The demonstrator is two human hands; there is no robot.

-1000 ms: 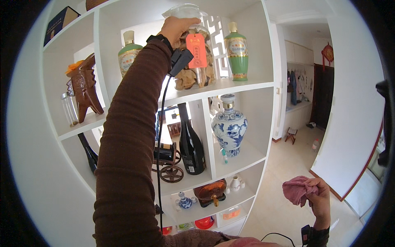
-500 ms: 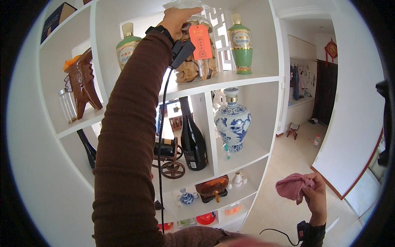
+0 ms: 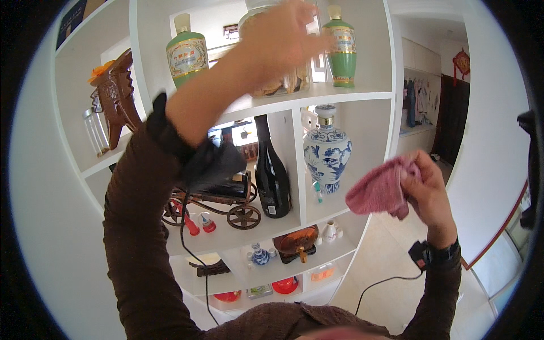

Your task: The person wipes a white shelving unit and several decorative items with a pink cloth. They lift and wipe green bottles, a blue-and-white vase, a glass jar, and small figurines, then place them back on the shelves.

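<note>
My left hand (image 3: 277, 54), smeared by motion, is raised in front of the clear glass jar (image 3: 258, 22) of brown dried pieces on the upper shelf. It covers much of the jar, and its fingertips overlap the right green bottle (image 3: 343, 62) in the picture. Whether it touches either one I cannot tell. A second green bottle (image 3: 188, 56) stands left of the jar. Pinched in my right hand (image 3: 432, 192) is a folded pink cloth (image 3: 381, 187), held up right of the shelves, near the blue-and-white porcelain bottle (image 3: 327, 153).
White shelving (image 3: 345, 93) holds a dark wine bottle (image 3: 272, 181), a wheeled bottle rack (image 3: 243, 217), a brown carved figure (image 3: 113, 96) and a small barrel (image 3: 297, 241). Thin black cables (image 3: 186, 238) run from both wrists. At right, a passage leads to a dark door (image 3: 453, 119).
My left hand has come down from the jar's top to its front. My right hand has risen toward the shelves with the pink cloth. The view has shifted slightly.
</note>
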